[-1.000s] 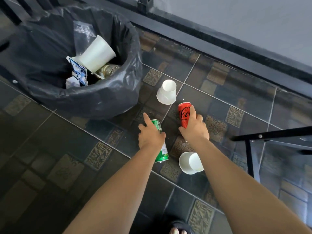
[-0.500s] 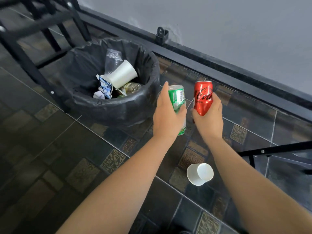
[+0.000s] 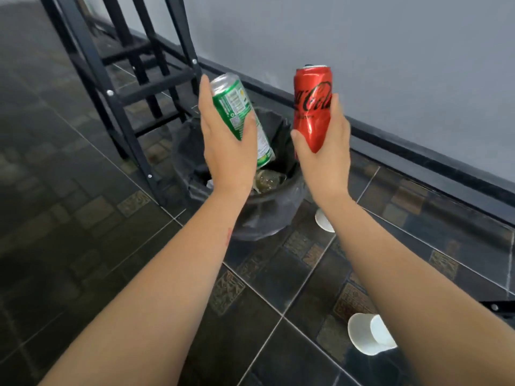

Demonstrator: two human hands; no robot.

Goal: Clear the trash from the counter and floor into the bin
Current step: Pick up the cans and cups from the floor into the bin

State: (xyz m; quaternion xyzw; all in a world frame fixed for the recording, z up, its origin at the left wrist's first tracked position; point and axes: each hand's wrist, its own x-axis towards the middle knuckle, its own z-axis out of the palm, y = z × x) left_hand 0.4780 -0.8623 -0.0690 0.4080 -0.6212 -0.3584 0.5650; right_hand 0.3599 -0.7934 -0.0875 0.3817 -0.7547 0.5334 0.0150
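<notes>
My left hand (image 3: 227, 151) grips a green can (image 3: 235, 107), tilted, above the bin (image 3: 267, 215). My right hand (image 3: 324, 157) holds a red cola can (image 3: 312, 104) upright, over the bin's right side. The bin is lined with a black bag and sits on the floor by the wall; my hands hide most of its opening, and some trash shows inside. A white paper cup (image 3: 367, 334) lies on its side on the tiles at lower right. Another white cup (image 3: 323, 220) peeks out behind my right forearm, next to the bin.
A black metal frame (image 3: 119, 87) with rungs stands just left of and behind the bin. A grey wall with a dark baseboard (image 3: 418, 151) runs along the right. Dark patterned floor tiles (image 3: 83, 218) spread to the left and front. A black bar (image 3: 498, 306) juts in at the right edge.
Both hands lifted the cans off the floor and carried them up and left over the bin. The view rose, so the bin now sits under my hands.
</notes>
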